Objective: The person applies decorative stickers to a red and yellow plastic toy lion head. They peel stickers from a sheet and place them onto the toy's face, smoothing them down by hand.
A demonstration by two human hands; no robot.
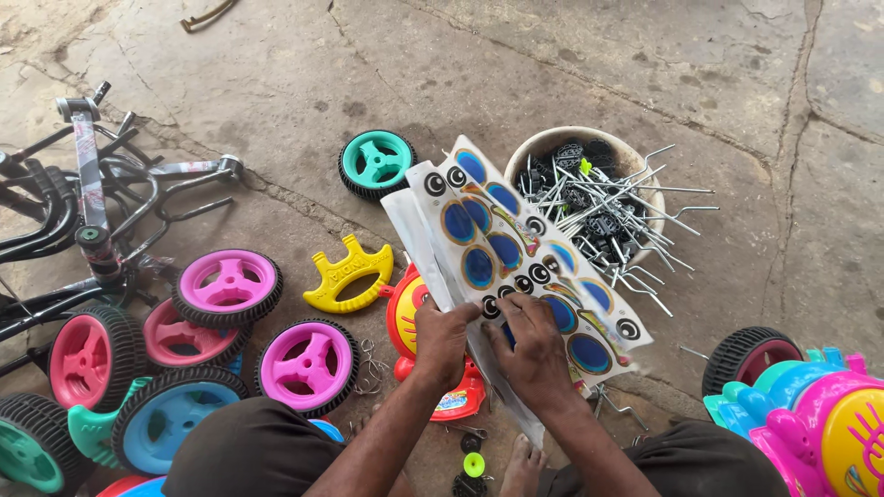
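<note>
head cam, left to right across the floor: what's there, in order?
Black metal frames → red wheel → pink wheel → yellow plastic piece → left hand → right hand, both on the sticker sheets → bowl of metal rods → bright plastic toy parts.

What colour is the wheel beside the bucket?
Teal hub, black tyre: wheel left of the bucket, head view.
</note>
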